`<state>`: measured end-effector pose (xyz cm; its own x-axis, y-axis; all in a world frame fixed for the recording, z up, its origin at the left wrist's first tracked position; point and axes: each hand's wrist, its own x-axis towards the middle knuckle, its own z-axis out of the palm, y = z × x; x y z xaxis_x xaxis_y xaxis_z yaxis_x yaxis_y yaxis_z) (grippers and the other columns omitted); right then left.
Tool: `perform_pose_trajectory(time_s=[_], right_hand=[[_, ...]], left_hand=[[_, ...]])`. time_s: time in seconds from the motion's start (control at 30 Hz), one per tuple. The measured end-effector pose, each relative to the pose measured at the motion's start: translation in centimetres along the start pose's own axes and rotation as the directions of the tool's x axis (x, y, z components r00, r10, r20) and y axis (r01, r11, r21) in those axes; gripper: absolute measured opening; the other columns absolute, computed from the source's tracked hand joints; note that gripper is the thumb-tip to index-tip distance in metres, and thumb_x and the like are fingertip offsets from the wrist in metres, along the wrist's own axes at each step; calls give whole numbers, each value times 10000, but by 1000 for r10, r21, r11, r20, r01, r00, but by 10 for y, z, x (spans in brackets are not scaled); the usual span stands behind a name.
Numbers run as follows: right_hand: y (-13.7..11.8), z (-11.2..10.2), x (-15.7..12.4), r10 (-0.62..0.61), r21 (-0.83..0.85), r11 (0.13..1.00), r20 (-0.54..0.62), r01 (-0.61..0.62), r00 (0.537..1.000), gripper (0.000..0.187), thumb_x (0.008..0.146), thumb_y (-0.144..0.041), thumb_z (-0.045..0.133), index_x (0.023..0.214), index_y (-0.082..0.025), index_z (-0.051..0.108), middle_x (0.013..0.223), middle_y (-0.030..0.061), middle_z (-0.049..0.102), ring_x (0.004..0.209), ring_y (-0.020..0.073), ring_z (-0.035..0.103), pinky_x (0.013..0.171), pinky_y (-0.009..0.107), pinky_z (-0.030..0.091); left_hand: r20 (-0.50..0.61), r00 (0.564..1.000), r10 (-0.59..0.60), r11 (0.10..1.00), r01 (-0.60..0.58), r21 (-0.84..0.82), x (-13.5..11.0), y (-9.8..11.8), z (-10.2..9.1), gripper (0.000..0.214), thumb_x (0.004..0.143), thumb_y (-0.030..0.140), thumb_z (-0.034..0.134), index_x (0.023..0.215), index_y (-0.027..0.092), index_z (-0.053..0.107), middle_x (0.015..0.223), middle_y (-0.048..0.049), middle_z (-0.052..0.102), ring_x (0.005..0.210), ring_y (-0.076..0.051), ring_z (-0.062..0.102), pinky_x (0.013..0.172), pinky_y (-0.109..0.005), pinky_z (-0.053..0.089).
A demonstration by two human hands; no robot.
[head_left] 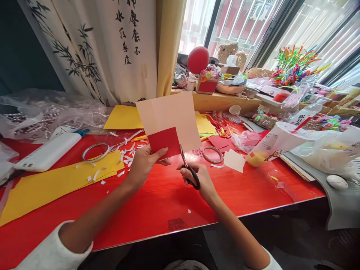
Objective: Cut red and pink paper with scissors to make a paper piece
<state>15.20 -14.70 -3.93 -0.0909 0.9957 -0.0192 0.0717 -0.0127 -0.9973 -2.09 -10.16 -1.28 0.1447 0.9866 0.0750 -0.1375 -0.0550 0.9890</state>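
My left hand [146,163] pinches a square of red paper [165,141] together with a larger pale pink sheet [171,114] behind it, both held up above the table. The thumb lies across the lower edge of the red square. In my right hand [201,176] is a pair of scissors [192,176] with black handles, my fingers through the loops. Their blades point upward at the right edge of the red square, against the pale sheet. Whether the blades are parted is hard to make out.
The red table [157,202] carries yellow paper [62,180], white paper scraps [129,153] and two tape rolls, one on the left [95,152] and one on the right [213,154]. A pale paper piece [234,160] lies near a tilted drink cup [275,144]. Crafts crowd the windowsill.
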Motion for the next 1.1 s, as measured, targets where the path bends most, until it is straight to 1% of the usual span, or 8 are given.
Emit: perform_pose_trajectory(time_s=[0.17,0.33,0.47,0.57,0.77,1.1], right_hand=[[-1,1,-1,16,7,1000,-6,-16,1000,420,684,-516,698,844,-129,662,541,-32,479,493,95,452,473,228,344],[-2,1,-1,35,14,999,-21,-35,999,459,667,-526,708,893,-130,655,578,-26,506,503,92,451,451,217,338],[-1,0,0,27,7,1000,-16,-27,1000,402,688,-507,700,845,-140,658,578,-29,500,503,86,448,447,210,333],[0,0,0,17,7,1000,-9,-17,1000,361,696,-489,700,804,-148,656,563,-35,483,499,86,454,455,209,339],[0,1,0,-5,13,1000,-4,5,1000,295,684,-430,723,752,-154,643,540,-42,473,485,84,448,462,212,336],[4,0,0,-24,37,999,1,24,1000,275,692,-407,727,737,-158,620,545,-48,443,490,81,426,484,214,342]], left_hand=[[12,1000,8,1000,-8,-3,-2,2,1,208,745,329,708,802,130,677,596,3,688,548,-125,649,589,-233,559],[19,1000,14,1000,-14,-5,-2,1,1,195,732,316,719,800,138,682,620,9,688,549,-127,650,582,-239,560],[19,1000,2,1000,-2,1,-2,0,0,192,726,312,723,799,138,685,608,7,685,552,-127,650,585,-237,558],[26,999,25,1000,-25,-8,-2,0,0,192,730,315,719,798,139,685,612,3,686,550,-129,648,587,-244,556],[38,999,33,999,-33,-4,-3,1,0,226,749,336,700,851,135,691,631,-12,693,563,-138,653,604,-264,563],[45,998,35,999,-34,-12,-3,0,-1,210,750,338,701,820,140,690,643,-16,695,566,-133,651,605,-253,563]])
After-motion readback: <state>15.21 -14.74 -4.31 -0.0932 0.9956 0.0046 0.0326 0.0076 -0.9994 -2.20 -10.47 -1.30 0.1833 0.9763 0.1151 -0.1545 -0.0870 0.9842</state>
